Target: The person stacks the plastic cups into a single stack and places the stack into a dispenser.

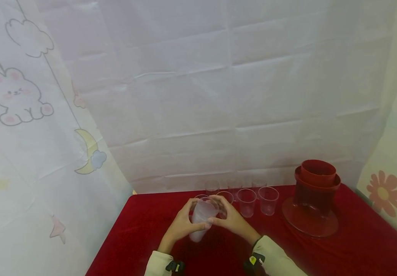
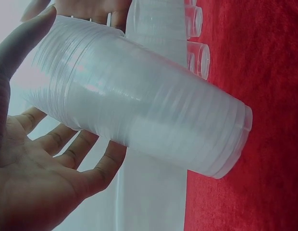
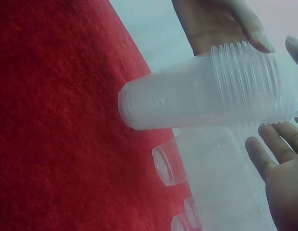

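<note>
A tall stack of nested clear plastic cups (image 1: 201,215) is held tilted between both hands above the red cloth, its rims up and its narrow base lower. My left hand (image 1: 182,224) grips the left side near the rims, thumb in front. From the right, my right hand (image 1: 233,220) curves round the same rim end, its thumb close to the left thumb. In the left wrist view the layered rims of the stack (image 2: 154,101) lie between thumb and fingers. The right wrist view has right fingertips at the rims of the stack (image 3: 187,94).
Several single clear cups, including one cup (image 1: 268,201) at the row's right, stand upright behind the hands. Farther right is a red cylindrical container (image 1: 315,188) on a wide round base (image 1: 309,222). Red cloth (image 1: 140,222) covers the table; a white sheet (image 1: 184,115) hangs behind.
</note>
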Demonstrator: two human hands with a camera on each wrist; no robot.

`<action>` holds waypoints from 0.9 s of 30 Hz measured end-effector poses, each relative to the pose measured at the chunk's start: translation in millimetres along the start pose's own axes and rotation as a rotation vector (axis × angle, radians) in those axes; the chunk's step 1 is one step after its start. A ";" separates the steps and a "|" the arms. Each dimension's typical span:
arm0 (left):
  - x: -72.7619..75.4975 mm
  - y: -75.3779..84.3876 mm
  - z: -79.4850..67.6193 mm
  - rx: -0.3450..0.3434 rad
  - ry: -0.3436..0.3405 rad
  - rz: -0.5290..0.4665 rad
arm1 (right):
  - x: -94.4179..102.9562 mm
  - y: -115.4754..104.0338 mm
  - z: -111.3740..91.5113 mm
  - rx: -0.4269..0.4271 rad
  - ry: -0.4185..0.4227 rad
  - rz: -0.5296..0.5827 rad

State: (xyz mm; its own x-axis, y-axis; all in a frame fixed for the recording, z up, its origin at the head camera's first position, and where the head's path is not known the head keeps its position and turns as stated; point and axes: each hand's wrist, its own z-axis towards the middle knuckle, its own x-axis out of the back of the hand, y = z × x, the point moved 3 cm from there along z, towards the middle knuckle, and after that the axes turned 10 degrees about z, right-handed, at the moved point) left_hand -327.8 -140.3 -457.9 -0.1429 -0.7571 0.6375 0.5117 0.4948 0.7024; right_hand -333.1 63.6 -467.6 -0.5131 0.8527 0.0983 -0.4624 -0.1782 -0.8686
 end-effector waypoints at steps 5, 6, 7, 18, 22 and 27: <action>-0.7 -0.6 0.3 -0.004 0.000 -0.007 | -0.4 3.7 -1.2 -0.040 0.007 -0.003; -0.6 -0.4 0.4 -0.006 0.002 -0.007 | -0.4 4.0 -1.3 -0.044 0.008 -0.007; -0.5 -0.3 0.6 -0.007 0.003 -0.007 | -0.4 4.3 -1.5 -0.050 0.011 -0.014; -0.3 1.1 1.0 -0.018 0.004 -0.007 | -0.3 7.9 -2.0 -0.045 0.004 -0.059; -0.7 2.3 0.6 -0.015 0.003 -0.004 | -1.5 9.3 -3.0 -0.060 0.000 -0.054; -1.1 4.3 -0.6 -0.004 0.011 0.000 | -3.4 9.8 -4.6 -0.092 0.014 -0.073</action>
State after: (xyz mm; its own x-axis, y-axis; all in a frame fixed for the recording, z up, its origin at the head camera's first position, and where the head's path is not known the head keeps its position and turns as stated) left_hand -325.0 -137.7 -455.7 -0.1336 -0.7615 0.6343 0.5150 0.4935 0.7009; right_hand -332.5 61.2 -478.7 -0.4702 0.8686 0.1564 -0.4297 -0.0705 -0.9002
